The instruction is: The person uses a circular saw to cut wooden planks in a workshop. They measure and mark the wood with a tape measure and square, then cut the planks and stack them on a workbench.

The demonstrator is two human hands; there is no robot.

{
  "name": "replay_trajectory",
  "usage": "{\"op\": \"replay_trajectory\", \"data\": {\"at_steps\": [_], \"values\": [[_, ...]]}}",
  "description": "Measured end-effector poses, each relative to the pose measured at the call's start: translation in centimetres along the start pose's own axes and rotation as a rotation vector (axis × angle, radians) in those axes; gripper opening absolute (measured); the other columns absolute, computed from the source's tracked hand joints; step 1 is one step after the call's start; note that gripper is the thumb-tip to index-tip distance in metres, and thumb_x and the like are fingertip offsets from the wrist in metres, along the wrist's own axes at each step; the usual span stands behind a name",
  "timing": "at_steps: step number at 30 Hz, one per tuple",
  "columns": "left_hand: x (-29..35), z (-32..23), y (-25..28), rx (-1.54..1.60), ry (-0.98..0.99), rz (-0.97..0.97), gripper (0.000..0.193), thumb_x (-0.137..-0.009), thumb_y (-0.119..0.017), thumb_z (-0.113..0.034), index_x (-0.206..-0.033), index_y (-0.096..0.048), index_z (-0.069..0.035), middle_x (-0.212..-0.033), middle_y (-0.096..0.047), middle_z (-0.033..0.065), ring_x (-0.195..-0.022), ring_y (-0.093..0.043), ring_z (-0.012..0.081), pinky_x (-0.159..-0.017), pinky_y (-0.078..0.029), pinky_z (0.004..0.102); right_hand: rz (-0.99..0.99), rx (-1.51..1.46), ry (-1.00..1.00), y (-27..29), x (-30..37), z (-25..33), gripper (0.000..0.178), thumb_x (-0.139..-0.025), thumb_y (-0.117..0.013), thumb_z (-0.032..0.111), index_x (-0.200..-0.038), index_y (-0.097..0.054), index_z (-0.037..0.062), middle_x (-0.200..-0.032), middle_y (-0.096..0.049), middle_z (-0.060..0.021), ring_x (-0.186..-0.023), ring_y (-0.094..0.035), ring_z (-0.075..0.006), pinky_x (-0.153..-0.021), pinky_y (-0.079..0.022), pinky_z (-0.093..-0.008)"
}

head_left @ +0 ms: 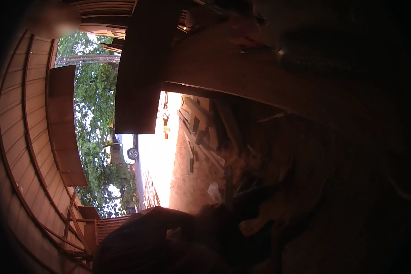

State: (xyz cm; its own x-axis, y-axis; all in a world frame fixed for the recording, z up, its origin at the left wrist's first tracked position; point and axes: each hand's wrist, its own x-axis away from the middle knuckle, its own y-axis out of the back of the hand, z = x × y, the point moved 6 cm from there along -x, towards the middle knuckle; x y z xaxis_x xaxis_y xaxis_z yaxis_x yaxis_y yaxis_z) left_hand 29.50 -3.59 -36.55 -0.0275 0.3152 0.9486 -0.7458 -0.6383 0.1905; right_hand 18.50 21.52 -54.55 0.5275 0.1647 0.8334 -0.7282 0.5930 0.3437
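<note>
Neither of my hands can be made out. The scene lies on its side, with the roof at the left, and its right part is very dark. A wide brown board or tabletop (pixel 223 68) spans the upper middle. On or beside it, at the upper right, is a dark rounded object (pixel 301 52) whose kind I cannot tell. A dark upright panel (pixel 144 68) stands against the daylight. In the upper left corner a blurred brown round shape (pixel 55 20) is too smeared to name.
Loose wood offcuts (pixel 198 118) lie heaped on the dirt floor (pixel 180 182). A dark clothed figure (pixel 155 237), apparently another person, fills the lower edge. Metal roofing (pixel 13 137) curves along the left. Outside are trees (pixel 96 100) and a parked white car (pixel 128 148).
</note>
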Motion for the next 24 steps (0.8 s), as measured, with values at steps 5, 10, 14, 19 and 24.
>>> {"op": "replay_trajectory", "data": {"at_steps": [5,10,14,19,24], "values": [[-0.2,-0.2,0.2,0.002,-0.026,-0.007,0.043,-0.093,-0.067,-0.038,-0.122,-0.072,-0.006,-0.116,-0.076,0.0216,-0.114,-0.073,0.0382,-0.094,-0.057,0.0521,-0.089,0.165,0.102,1.6,0.4,0.8,0.047,-0.099,-0.068,0.04,-0.126,-0.069,0.0013,-0.116,-0.073,-0.0212,-0.105,-0.071,-0.0382,-0.094,-0.056,-0.0474],[-0.6,-0.4,1.0,0.005,-0.069,-0.027,0.043,-0.093,-0.067,-0.038,-0.122,-0.072,-0.006,-0.116,-0.076,0.0216,-0.114,-0.073,0.0382,-0.094,-0.057,0.0521,-0.193,0.06,0.253,-6.4,-3.5,-8.6,0.045,-0.1,-0.066,0.039,-0.123,-0.069,0.0007,-0.115,-0.072,-0.0223,-0.107,-0.069,-0.0384,-0.098,-0.055,-0.0495],[-1.4,-0.4,3.0,0.021,-0.147,-0.074,0.043,-0.093,-0.067,-0.038,-0.122,-0.072,-0.006,-0.116,-0.076,0.0217,-0.114,-0.073,0.0382,-0.094,-0.057,0.0521,-0.188,0.275,0.242,-0.3,-3.1,-3.1,0.046,-0.1,-0.067,0.04,-0.124,-0.069,0.0005,-0.12,-0.07,-0.0239,-0.112,-0.067,-0.0405,-0.101,-0.054,-0.0513],[-1.7,1.6,4.3,0.146,-0.207,-0.169,0.043,-0.092,-0.067,-0.038,-0.121,-0.072,-0.006,-0.115,-0.076,0.0218,-0.114,-0.073,0.0381,-0.094,-0.057,0.0521,-0.175,0.405,0.32,3.4,-2.3,-1.8,0.047,-0.099,-0.068,0.04,-0.125,-0.069,0.0002,-0.126,-0.068,-0.0259,-0.119,-0.064,-0.0432,-0.106,-0.051,-0.0536],[-1.6,7.6,4.5,0.519,-0.081,-0.353,0.043,-0.092,-0.067,-0.038,-0.121,-0.073,-0.005,-0.115,-0.076,0.0219,-0.114,-0.073,0.0381,-0.094,-0.057,0.0521,-0.007,0.406,0.358,6.0,-0.4,2.8,0.048,-0.098,-0.07,0.041,-0.125,-0.069,0.0007,-0.131,-0.066,-0.0267,-0.123,-0.062,-0.045,-0.107,-0.051,-0.0545]]}}
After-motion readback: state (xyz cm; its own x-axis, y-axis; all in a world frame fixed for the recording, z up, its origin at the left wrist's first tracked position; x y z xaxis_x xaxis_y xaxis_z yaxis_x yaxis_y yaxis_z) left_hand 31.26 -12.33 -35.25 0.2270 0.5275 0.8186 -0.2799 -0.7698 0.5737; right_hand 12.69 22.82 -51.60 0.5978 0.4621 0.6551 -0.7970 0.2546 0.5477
